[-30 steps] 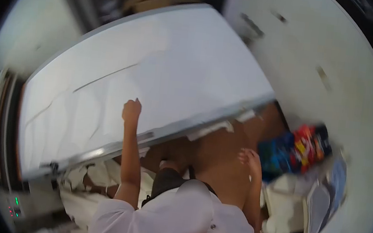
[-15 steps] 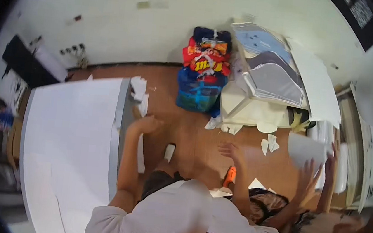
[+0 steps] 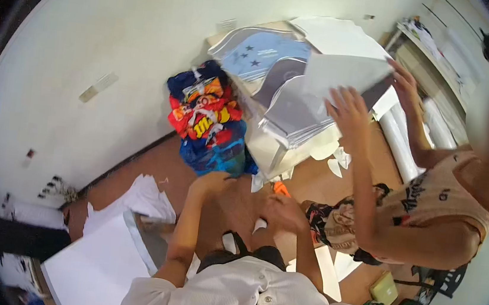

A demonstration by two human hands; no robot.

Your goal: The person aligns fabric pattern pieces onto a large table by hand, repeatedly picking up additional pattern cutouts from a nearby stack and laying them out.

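Observation:
My left hand [image 3: 212, 185] is held out in front of my body, fingers stretched and nothing in them. Facing it is my right hand [image 3: 284, 212], slightly blurred, with loose, apart fingers and no object visible in it. Both are in the air above the brown floor [image 3: 235, 208]. Beyond my left hand stands a bundle of red, yellow and blue printed fabric [image 3: 206, 119]. Ahead of my right hand is a table [image 3: 273, 161] bearing stacked grey cut pieces [image 3: 296, 113] and a light-blue piece with dark stars [image 3: 267, 53].
At the right, a co-worker [image 3: 423, 213] holds a pale grey sheet [image 3: 348, 74] over the stacks with both hands. A white-covered table [image 3: 96, 262] stands at my left, white cloth [image 3: 138, 201] by its end. White rolls [image 3: 401, 139] and paper scraps [image 3: 335, 165] lie beyond.
My view has swung to the right, towards the stacks and the co-worker. My hands have come closer together. The co-worker's sheet has moved from beside the table to above the stacks.

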